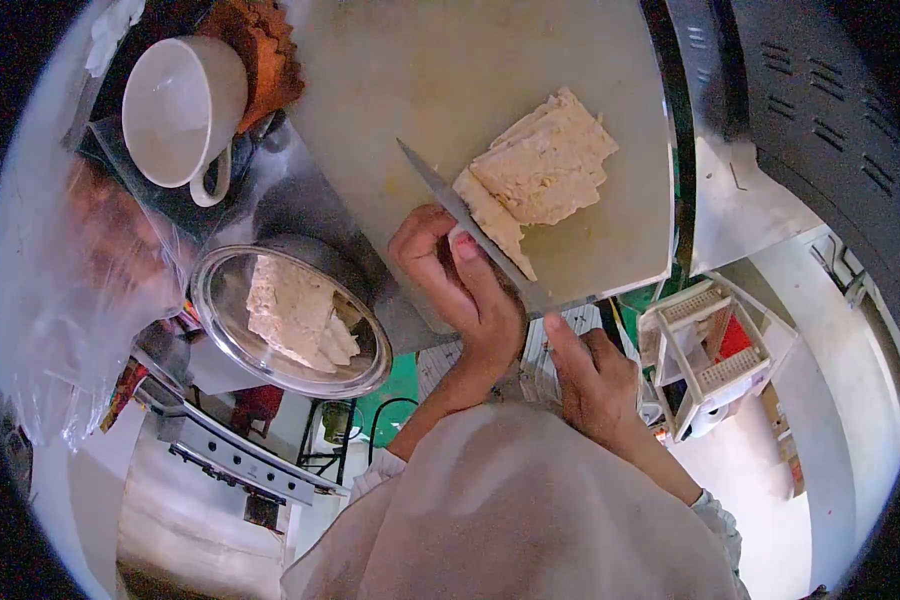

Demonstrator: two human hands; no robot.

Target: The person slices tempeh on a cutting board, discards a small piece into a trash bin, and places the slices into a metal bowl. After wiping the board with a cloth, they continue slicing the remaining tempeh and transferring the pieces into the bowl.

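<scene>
1. We are finding the pale block [550,160] lying on the cutting board [390,80], toward its near right corner. One slice [498,225] is leaning off the block's near end.
2. We are seeing the knife [460,210] set slantwise against that slice, with its tip pointing far and left.
3. The right hand [598,385] is holding the knife at the board's near edge, fingers wrapped tight around the handle.
4. The left hand [460,285] is resting on the near side of the blade. Its fingers are curled close together, and one fingertip is touching the flat of the blade.
5. We are flagging that fingertip as the main risk, since a sideways slip of the blade would meet it. The block is looking crumbly, so a thin slice could break apart. It is also sitting near the board's right edge, where pieces could fall to the floor.
6. Just left of the left hand, a bowl [202,300] is holding more pale pieces. A cup [180,105] is lying tipped beyond it, and a plastic bag [80,290] is lying at the far left.
7. The handle is hidden inside the right hand. We cannot tell whether anything lies under the left fingers, nor what the block is made of. The lens is bending everything near the rim.
</scene>
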